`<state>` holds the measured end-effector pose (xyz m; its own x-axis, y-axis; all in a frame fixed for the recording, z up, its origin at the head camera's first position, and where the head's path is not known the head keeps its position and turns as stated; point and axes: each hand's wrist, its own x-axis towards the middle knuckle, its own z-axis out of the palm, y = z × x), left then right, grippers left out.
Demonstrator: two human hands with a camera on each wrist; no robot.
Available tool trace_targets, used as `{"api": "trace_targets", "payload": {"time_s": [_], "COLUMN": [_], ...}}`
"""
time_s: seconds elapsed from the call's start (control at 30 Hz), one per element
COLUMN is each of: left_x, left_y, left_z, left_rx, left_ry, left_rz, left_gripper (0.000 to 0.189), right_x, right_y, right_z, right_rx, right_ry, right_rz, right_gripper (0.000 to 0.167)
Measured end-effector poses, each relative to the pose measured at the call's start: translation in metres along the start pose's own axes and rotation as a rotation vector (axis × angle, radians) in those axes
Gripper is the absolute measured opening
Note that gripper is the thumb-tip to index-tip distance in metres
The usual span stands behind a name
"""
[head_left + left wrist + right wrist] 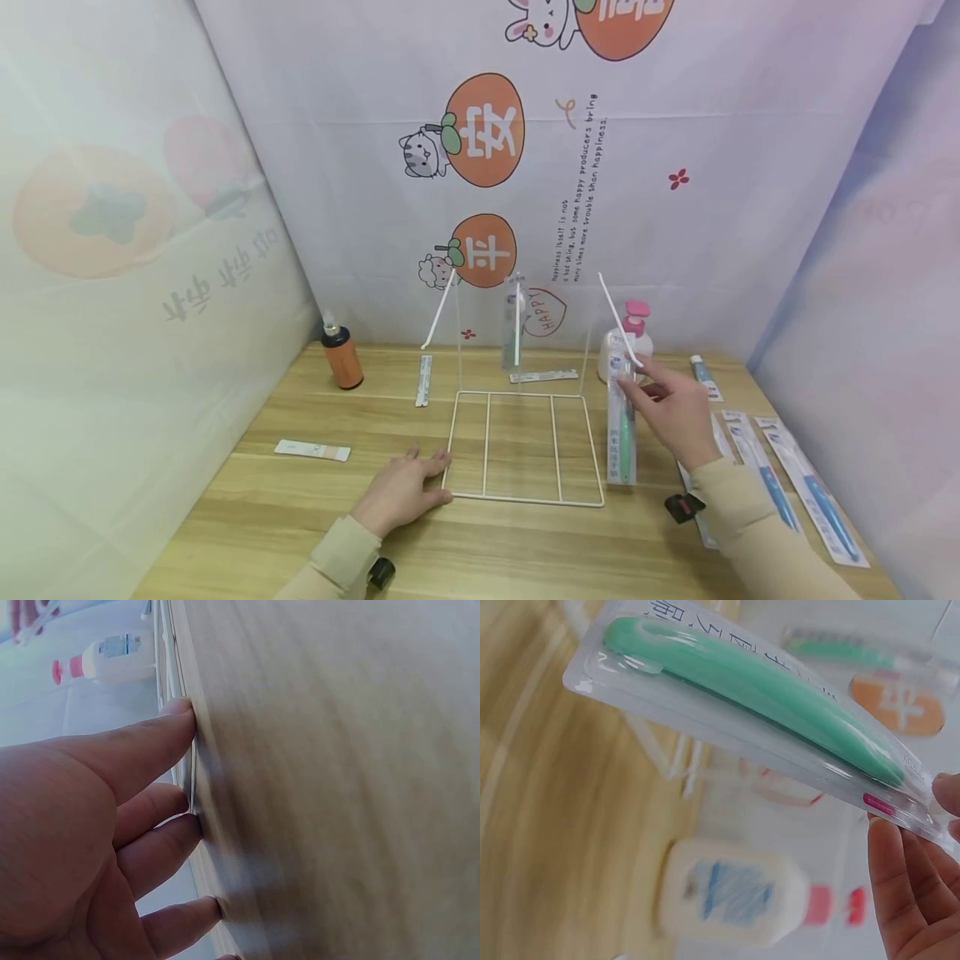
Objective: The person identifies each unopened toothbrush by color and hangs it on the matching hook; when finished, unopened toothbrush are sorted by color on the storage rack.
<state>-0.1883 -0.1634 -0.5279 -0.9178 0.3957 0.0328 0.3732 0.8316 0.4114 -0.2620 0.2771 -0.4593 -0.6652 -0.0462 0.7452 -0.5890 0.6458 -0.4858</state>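
A white wire rack (525, 500) stands on the wooden table, with three prongs slanting up from its tall back. My left hand (405, 487) lies at the rack's front left corner, its relaxed fingertips touching the base wire and tabletop. In my right hand (678, 412), thumb and fingers pinch the upper part of a packaged green toothbrush (622, 433). The pack hangs upright, its top close to the tip of the right prong (619, 321). Another packaged toothbrush (510, 342) hangs at the middle prong. In the right wrist view, the green handle (765, 712) shows through clear plastic.
Blue packaged toothbrushes (813, 492) lie at the right, partly behind my forearm. A toothpaste tube (706, 379) and a pink-topped pump bottle (735, 892) are behind my right hand. Left stands an orange bottle (342, 358). Slim sachets (312, 450) lie around the rack. Printed cloth walls enclose the table.
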Motion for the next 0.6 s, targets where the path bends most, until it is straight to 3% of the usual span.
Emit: {"api": "trace_targets", "payload": {"time_s": [0.27,0.6], "left_x": [0.0,0.0], "left_y": [0.002,0.002], "left_z": [-0.002,-0.001], "left_rx": [0.003,0.0], "left_ry": [0.004,0.006], "left_rz": [-0.002,0.001], "left_gripper": [0.063,0.063], "right_x": [0.011,0.012], "right_y": [-0.051,-0.109], "right_z": [0.007,0.016], "right_rx": [0.066,0.276], "right_ry": [-0.017,0.044], "right_rz": [-0.185,-0.329], "right_gripper": [0.054,0.056]}}
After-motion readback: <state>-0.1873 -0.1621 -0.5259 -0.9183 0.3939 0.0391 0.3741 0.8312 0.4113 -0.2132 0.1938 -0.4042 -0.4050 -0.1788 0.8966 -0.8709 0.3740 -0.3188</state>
